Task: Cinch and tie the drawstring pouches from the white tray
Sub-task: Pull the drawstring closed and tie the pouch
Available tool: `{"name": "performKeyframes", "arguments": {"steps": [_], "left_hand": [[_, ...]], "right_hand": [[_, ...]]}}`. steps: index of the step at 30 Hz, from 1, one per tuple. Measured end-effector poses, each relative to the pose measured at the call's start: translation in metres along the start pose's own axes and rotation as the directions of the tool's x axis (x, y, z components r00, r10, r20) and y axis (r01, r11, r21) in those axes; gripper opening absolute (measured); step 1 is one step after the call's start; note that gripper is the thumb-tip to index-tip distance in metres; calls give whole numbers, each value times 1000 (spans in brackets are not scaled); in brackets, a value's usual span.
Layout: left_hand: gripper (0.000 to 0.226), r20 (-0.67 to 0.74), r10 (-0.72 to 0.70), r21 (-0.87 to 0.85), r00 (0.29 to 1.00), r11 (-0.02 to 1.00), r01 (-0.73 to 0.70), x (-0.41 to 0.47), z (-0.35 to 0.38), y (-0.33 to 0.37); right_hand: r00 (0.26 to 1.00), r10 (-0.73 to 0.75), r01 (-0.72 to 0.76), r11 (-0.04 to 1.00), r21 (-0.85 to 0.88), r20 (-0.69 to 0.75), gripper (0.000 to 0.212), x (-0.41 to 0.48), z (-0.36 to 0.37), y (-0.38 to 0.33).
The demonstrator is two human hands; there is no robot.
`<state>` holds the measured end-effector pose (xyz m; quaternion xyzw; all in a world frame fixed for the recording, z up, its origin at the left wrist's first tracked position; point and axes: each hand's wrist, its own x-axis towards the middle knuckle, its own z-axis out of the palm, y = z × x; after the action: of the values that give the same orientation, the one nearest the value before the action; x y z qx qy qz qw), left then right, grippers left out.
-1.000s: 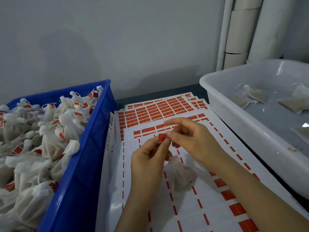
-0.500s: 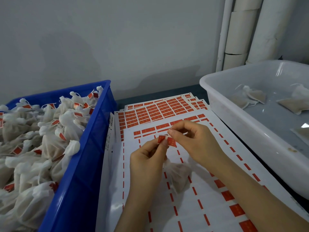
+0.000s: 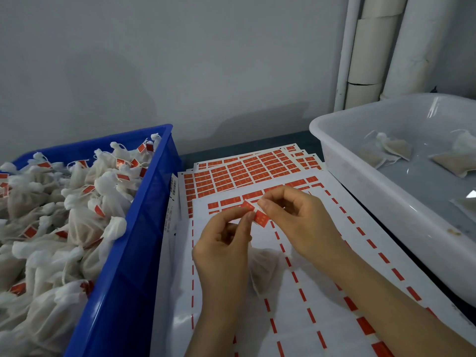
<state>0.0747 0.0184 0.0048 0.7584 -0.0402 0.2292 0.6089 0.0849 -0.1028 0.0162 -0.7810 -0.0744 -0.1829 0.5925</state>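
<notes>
Left hand (image 3: 224, 253) and right hand (image 3: 301, 222) are pinching a red sticker (image 3: 255, 213) between fingertips, apparently tagging the pouch (image 3: 265, 271) hanging beneath them.

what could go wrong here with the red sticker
The red sticker is pinched, bent, between the left hand and right hand; it may close crooked or stick to a fingertip. The string of the pouch below is hidden, so the sticker might close without catching it.
</notes>
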Motion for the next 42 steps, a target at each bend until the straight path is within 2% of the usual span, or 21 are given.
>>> {"name": "performKeyframes", "arguments": {"steps": [6,12,15,18,22,29,35,42], "left_hand": [[21,21,-4,-7,1000,1000,4,0,0,-1],[22,56,2,-21,998,1000,-1,-2,1,-1],[16,60,-50,-44,997,998,53,-1,1,1],[16,22,-158,-140,987,977,160,2,0,3],[15,-4,-280,-209,960,939,273,5,-2,1],[9,5,-313,-230,950,924,306,7,-4,1],[13,12,-324,-251,946,915,317,7,-3,-1],[24,36,-314,-259,949,914,312,6,-2,-4]], "right_hand": [[999,-37,37,999,10,10,4,1,-1,-2],[998,-54,52,998,38,42,10,0,-1,-5],[1000,-26,24,997,71,17,14,1,-1,-6],[999,33,-32,994,100,-3,24,3,0,-7],[996,71,-77,991,106,61,31,3,1,-5],[984,81,-94,993,74,159,24,-2,5,-5],[989,68,-82,991,103,133,25,-3,5,-5],[994,35,-42,997,65,99,12,-5,4,-3]]}}
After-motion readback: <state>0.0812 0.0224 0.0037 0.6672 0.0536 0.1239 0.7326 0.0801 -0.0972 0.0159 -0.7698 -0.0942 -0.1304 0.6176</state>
